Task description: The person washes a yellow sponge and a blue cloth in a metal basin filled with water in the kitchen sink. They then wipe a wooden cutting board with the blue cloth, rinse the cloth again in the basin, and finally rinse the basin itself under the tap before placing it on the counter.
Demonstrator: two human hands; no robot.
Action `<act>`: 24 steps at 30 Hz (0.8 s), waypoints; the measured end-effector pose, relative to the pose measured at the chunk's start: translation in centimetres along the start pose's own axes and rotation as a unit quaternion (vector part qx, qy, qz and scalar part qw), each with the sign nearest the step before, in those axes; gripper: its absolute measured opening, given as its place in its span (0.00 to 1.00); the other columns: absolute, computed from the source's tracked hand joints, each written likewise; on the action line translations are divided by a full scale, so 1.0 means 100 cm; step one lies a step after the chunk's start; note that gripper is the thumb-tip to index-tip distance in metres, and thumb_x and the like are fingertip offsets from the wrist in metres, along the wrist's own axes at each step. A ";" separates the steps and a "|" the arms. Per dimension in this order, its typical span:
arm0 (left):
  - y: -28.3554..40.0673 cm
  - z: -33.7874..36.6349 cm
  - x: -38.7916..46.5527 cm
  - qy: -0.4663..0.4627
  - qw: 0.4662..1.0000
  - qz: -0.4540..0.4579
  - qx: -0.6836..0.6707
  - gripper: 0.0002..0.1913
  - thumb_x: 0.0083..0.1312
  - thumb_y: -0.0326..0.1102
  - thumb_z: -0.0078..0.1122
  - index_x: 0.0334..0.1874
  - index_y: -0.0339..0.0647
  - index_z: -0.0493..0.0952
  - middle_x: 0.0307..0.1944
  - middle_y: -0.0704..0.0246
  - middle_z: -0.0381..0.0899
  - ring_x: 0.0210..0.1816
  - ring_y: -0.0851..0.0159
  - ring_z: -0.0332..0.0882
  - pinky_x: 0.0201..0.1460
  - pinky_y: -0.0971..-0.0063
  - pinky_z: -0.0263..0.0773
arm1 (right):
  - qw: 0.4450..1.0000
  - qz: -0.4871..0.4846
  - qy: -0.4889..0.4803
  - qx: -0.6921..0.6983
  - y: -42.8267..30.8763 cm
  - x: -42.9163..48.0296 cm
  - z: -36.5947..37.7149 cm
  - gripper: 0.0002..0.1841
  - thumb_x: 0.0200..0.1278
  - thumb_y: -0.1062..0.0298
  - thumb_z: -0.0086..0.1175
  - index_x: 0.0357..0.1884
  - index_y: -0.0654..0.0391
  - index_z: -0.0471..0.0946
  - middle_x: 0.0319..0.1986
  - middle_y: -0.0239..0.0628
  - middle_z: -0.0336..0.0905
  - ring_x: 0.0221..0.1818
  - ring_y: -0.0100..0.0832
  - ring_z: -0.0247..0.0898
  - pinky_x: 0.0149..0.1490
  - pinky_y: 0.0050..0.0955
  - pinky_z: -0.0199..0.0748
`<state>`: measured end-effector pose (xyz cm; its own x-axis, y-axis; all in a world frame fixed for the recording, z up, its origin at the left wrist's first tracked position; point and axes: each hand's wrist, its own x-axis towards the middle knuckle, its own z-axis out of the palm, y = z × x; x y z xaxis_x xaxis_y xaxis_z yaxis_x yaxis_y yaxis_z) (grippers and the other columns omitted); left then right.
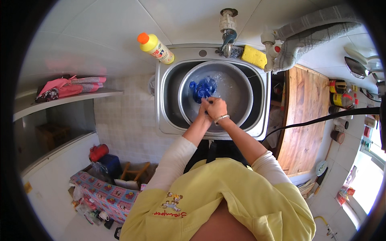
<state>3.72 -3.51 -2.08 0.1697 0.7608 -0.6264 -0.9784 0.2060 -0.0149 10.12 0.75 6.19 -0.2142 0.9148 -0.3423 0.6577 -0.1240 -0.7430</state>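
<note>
A round metal basin [238, 102] stands inside the stainless steel sink [159, 99]. Blue cloth [202, 90] lies wet in the basin, with water around it. My left hand [205, 110] and my right hand [217, 107] meet over the near part of the basin, both closed at the near end of the cloth. A bangle circles my right wrist. My fingers partly overlap, so the exact grip of each is hard to see.
Behind the sink are a faucet [229, 39], a yellow sponge [254, 56] and a yellow bottle with an orange cap [156, 49]. A grey towel [301, 45] hangs at the upper right. To the right is a wooden countertop [303, 120], crossed by a black cable [325, 118].
</note>
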 end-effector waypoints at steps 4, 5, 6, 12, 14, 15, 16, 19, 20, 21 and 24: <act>-0.018 0.041 -0.007 0.110 0.990 0.050 0.075 0.16 0.66 0.39 0.35 0.45 0.34 0.69 0.42 0.60 0.73 0.44 0.59 0.73 0.49 0.65 0.69 | 0.993 0.082 0.053 -0.071 -0.010 0.016 -0.019 0.18 0.53 0.48 0.47 0.29 0.51 0.81 0.25 0.51 0.76 0.33 0.51 0.73 0.43 0.41 0.70; -0.015 0.044 -0.009 0.118 0.990 0.038 0.060 0.16 0.66 0.40 0.35 0.44 0.35 0.69 0.42 0.59 0.73 0.44 0.59 0.73 0.49 0.66 0.69 | 0.994 0.083 0.040 -0.065 -0.011 0.010 -0.019 0.18 0.53 0.48 0.47 0.29 0.51 0.81 0.25 0.51 0.76 0.33 0.50 0.73 0.42 0.41 0.71; -0.002 0.021 -0.004 -0.103 0.995 -0.016 0.001 0.15 0.66 0.39 0.35 0.43 0.35 0.69 0.41 0.59 0.73 0.45 0.59 0.73 0.49 0.66 0.69 | 0.998 0.049 0.021 -0.044 -0.017 -0.001 -0.012 0.18 0.53 0.48 0.47 0.29 0.52 0.81 0.25 0.51 0.76 0.32 0.51 0.73 0.41 0.41 0.71; -0.005 -0.002 0.004 0.158 0.976 0.098 0.115 0.12 0.66 0.38 0.40 0.37 0.37 0.71 0.39 0.64 0.75 0.42 0.63 0.74 0.46 0.71 0.70 | 0.995 -0.028 0.085 -0.049 0.003 0.005 0.000 0.20 0.54 0.48 0.47 0.22 0.56 0.78 0.22 0.51 0.75 0.27 0.51 0.72 0.36 0.43 0.71; -0.006 0.018 -0.009 0.232 0.957 0.117 0.127 0.12 0.64 0.37 0.44 0.42 0.35 0.70 0.40 0.65 0.74 0.42 0.63 0.73 0.50 0.71 0.68 | 0.991 0.014 0.093 -0.093 0.039 0.030 -0.012 0.22 0.54 0.46 0.47 0.21 0.56 0.77 0.21 0.50 0.75 0.27 0.51 0.72 0.35 0.43 0.71; 0.002 0.001 -0.005 0.274 0.945 0.129 0.120 0.14 0.63 0.39 0.47 0.45 0.35 0.70 0.42 0.65 0.74 0.44 0.63 0.72 0.52 0.70 0.66 | 0.992 0.011 0.098 -0.084 0.047 0.032 -0.011 0.20 0.54 0.46 0.48 0.28 0.56 0.76 0.24 0.50 0.76 0.29 0.50 0.73 0.38 0.43 0.70; 0.003 0.026 -0.015 0.242 0.954 0.140 0.109 0.17 0.61 0.42 0.50 0.47 0.37 0.69 0.44 0.65 0.73 0.46 0.64 0.70 0.54 0.69 0.64 | 0.987 0.065 0.148 -0.005 0.064 0.037 -0.013 0.19 0.53 0.47 0.50 0.32 0.55 0.75 0.30 0.49 0.75 0.35 0.50 0.71 0.42 0.42 0.69; 0.008 0.045 -0.038 0.256 0.957 0.071 0.120 0.25 0.54 0.54 0.58 0.49 0.47 0.70 0.47 0.69 0.73 0.46 0.67 0.69 0.52 0.73 0.62 | 0.977 -0.003 0.171 -0.126 0.068 0.025 0.000 0.18 0.53 0.51 0.53 0.42 0.52 0.72 0.44 0.45 0.68 0.46 0.49 0.63 0.48 0.40 0.67; 0.005 0.036 -0.036 0.273 0.952 0.054 0.128 0.25 0.54 0.55 0.58 0.49 0.48 0.70 0.47 0.69 0.72 0.47 0.66 0.69 0.53 0.73 0.62 | 0.960 -0.063 0.155 -0.226 0.061 0.013 0.004 0.19 0.53 0.52 0.53 0.44 0.50 0.71 0.48 0.44 0.65 0.50 0.50 0.60 0.50 0.39 0.66; 0.001 0.028 -0.030 0.286 0.948 0.036 0.136 0.25 0.54 0.55 0.58 0.49 0.49 0.70 0.47 0.69 0.72 0.47 0.66 0.69 0.53 0.73 0.61 | 0.960 -0.102 0.033 -0.259 0.055 0.003 0.003 0.21 0.51 0.56 0.56 0.48 0.46 0.69 0.53 0.41 0.59 0.56 0.52 0.51 0.53 0.39 0.64; -0.005 0.026 -0.023 0.248 0.960 -0.023 0.126 0.28 0.51 0.59 0.59 0.49 0.51 0.70 0.45 0.71 0.72 0.47 0.65 0.67 0.54 0.69 0.60 | 0.968 -0.131 -0.019 -0.211 0.067 0.018 -0.009 0.22 0.51 0.56 0.56 0.49 0.51 0.68 0.52 0.51 0.60 0.50 0.51 0.62 0.55 0.39 0.61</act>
<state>4.13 -3.77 1.35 0.0743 0.3733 -0.9247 -0.9010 0.4226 0.0982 14.79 1.91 1.12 -0.4346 0.8779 -0.2010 0.8124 0.2859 -0.5081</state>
